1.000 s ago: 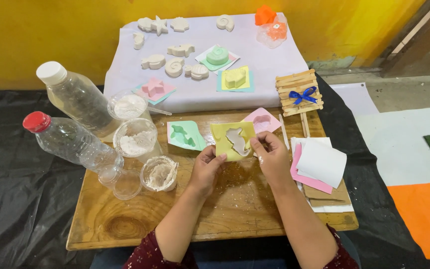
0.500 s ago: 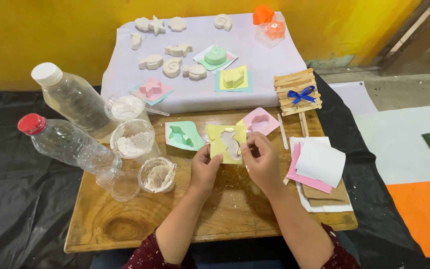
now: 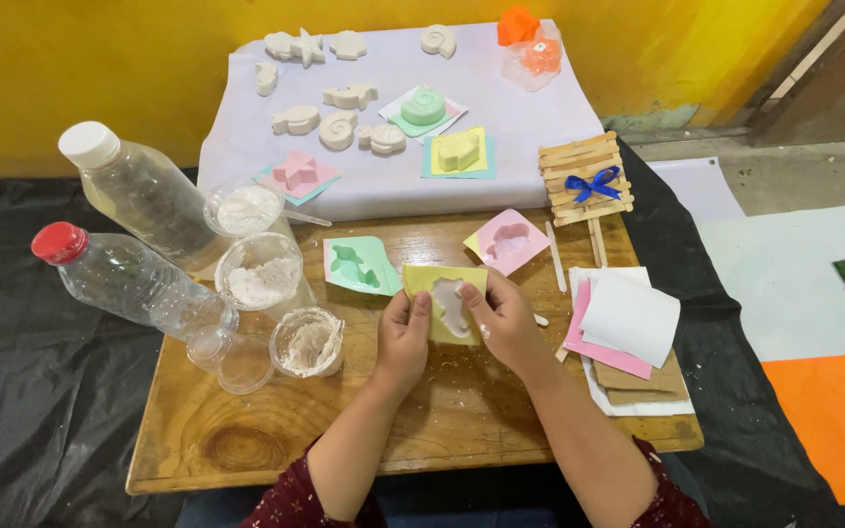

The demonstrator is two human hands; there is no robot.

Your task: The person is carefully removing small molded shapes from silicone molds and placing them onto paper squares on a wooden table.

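**A:** ok so what's going on with the hands here?

**B:** Both are on the yellow mould (image 3: 445, 298), which sits over the middle of the wooden table (image 3: 246, 440). The left hand (image 3: 403, 337) pinches its left edge, thumb on top, fingers curled under. The right hand (image 3: 501, 318) grips the right edge the same way, thumb pressed near the white filling. So both are closed on that one piece.

**A:** is it lifted or lying flat?

**B:** Honestly can't tell from this angle. It looks slightly raised, but it could be resting on the wood.

**A:** what's around it?

**B:** Just left of it is a green mould (image 3: 359, 264), and up to the right a pink mould (image 3: 508, 241), both on the table. Further left there's a cup of white powder (image 3: 258, 274), a cup of wet mix (image 3: 308, 342) closer to the left hand, and two clear bottles lying tilted, one with a red cap (image 3: 59, 242) and one with a white cap (image 3: 89, 145). To the right of the right hand is a stack of paper sheets (image 3: 628, 318), white over pink. Behind all that, a white sheet (image 3: 530, 117) holds a bunch of finished white casts (image 3: 337, 127), and a little stick frame with a blue bow (image 3: 594, 183) sits at its right edge.
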